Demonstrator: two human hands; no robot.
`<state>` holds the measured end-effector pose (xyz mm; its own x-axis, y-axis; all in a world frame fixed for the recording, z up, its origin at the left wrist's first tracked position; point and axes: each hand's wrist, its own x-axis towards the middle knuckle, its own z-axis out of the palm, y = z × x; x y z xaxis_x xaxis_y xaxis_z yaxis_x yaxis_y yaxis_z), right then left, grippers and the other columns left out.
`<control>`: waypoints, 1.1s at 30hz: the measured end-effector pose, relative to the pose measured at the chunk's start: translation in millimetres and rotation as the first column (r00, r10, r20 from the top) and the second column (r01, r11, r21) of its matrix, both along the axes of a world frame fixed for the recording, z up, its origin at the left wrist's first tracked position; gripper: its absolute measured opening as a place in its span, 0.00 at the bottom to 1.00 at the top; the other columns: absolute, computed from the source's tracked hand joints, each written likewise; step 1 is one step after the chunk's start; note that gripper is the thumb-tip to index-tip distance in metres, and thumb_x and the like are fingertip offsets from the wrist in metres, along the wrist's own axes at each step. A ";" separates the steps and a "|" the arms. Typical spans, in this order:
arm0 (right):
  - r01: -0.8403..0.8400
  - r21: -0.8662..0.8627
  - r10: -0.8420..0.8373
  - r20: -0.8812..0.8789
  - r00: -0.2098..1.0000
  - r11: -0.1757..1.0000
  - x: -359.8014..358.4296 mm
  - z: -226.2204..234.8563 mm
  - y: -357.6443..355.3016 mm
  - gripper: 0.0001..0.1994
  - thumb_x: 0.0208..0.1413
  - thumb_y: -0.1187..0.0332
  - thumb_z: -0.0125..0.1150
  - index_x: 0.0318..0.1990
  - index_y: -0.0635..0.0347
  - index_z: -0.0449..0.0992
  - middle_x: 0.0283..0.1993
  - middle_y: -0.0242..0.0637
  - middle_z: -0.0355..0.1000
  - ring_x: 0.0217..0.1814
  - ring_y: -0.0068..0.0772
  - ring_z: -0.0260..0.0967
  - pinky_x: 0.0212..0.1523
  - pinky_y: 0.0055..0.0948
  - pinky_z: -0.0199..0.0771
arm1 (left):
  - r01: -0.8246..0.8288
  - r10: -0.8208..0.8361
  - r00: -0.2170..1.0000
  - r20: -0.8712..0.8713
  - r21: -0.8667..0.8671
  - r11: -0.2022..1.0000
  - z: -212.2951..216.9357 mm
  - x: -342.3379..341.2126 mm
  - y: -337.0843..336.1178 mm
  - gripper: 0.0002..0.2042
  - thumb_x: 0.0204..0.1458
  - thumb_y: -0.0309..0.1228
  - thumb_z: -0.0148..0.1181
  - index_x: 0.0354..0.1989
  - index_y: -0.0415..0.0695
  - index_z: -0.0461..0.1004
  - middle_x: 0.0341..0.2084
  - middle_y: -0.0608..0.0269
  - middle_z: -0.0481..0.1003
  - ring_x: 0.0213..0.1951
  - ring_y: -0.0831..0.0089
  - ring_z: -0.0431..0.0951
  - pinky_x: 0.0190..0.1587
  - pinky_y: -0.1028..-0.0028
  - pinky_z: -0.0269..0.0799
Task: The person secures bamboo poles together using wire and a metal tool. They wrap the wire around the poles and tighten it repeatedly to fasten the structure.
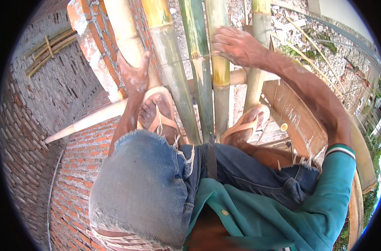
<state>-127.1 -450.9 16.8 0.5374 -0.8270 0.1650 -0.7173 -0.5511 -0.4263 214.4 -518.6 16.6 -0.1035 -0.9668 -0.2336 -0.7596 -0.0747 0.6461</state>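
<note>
Reaching up, the left hand wraps its fingers around a pale bamboo pole. The right hand, arm outstretched, lies fingers spread, loosely curled over the yellow bamboo pole, a thin wire running just beneath its fingertips.

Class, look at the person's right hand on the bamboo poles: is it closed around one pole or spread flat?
Spread: the right hand lies across the yellow pole, fingers extended, not wrapped.
</note>
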 end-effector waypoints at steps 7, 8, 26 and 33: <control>0.444 0.882 -0.926 -0.027 0.376 0.155 -11.2 4.8 -24.7 0.28 0.53 0.51 0.73 0.49 0.71 0.80 0.51 0.52 0.79 0.48 0.40 0.76 0.50 0.40 0.76 | 0.207 -0.160 0.976 0.147 -0.397 0.894 10.7 -19.0 -3.2 0.42 0.59 0.44 0.67 0.74 0.34 0.51 0.70 0.33 0.55 0.75 0.47 0.49 0.74 0.41 0.38; 0.397 0.915 -0.942 -0.062 0.330 0.079 -3.9 -1.1 -25.9 0.33 0.48 0.48 0.78 0.48 0.74 0.80 0.49 0.53 0.80 0.47 0.39 0.77 0.49 0.39 0.76 | 0.353 -0.301 0.935 0.189 -0.382 0.854 13.3 -29.5 -3.5 0.42 0.59 0.44 0.67 0.74 0.35 0.52 0.71 0.36 0.55 0.76 0.46 0.49 0.73 0.40 0.37; 0.202 0.952 -0.887 0.120 0.447 0.231 0.6 -42.2 -1.6 0.30 0.40 0.43 0.80 0.20 0.67 0.79 0.22 0.35 0.73 0.23 0.25 0.68 0.25 0.32 0.64 | 0.751 -0.721 0.655 0.225 -0.090 0.654 -3.3 -122.7 59.1 0.35 0.50 0.52 0.70 0.67 0.57 0.71 0.79 0.57 0.45 0.79 0.43 0.34 0.69 0.28 0.27; 0.365 0.899 -0.811 -0.018 0.585 0.244 -3.8 -48.6 -6.1 0.37 0.37 0.38 0.79 0.29 0.73 0.81 0.28 0.47 0.78 0.27 0.36 0.75 0.30 0.37 0.73 | 0.791 -0.746 0.595 0.300 -0.055 0.609 -9.0 -120.5 59.2 0.34 0.52 0.58 0.66 0.66 0.56 0.72 0.79 0.58 0.46 0.78 0.41 0.32 0.67 0.26 0.25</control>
<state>-131.0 -457.0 -31.8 -0.1066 -0.7249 -0.6806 -0.3120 0.6743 -0.6693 93.9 -459.3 7.7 -0.7937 -0.5745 -0.2002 -0.6023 0.6957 0.3914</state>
